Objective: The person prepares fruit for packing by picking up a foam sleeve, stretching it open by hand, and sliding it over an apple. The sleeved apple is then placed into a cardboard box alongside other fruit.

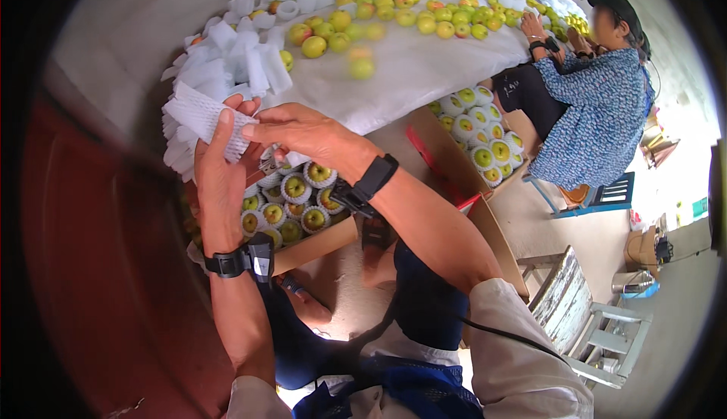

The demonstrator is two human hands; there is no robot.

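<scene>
Right sleeve (522, 370): was pale and loose.
Left sleeve (254, 400): was pale too.
Left wristband (226, 264): was black, behind the left hand (218, 180), bearing a boxy dark unit (261, 255).
Right wristband (376, 177): was black, with a second dark unit (353, 198).
Cable (522, 339): was thin, black, and crossed the right sleeve.
Waist mesh (424, 385): was blue.
Legwear (428, 294): was dark navy.

To the far right of the right hand (314, 139), through my remote view, I observe a co-worker (594, 120) in a blue patterned top, seated on a blue chair (606, 196). Below and right of that hand stands a weathered wooden chair (563, 299) with flaking white paint; farther right I distinguish a silver cylindrical vessel (633, 282). Left of the left hand (222, 158), I note a dark red panel (113, 260) beneath a pale wall (129, 56).
</scene>
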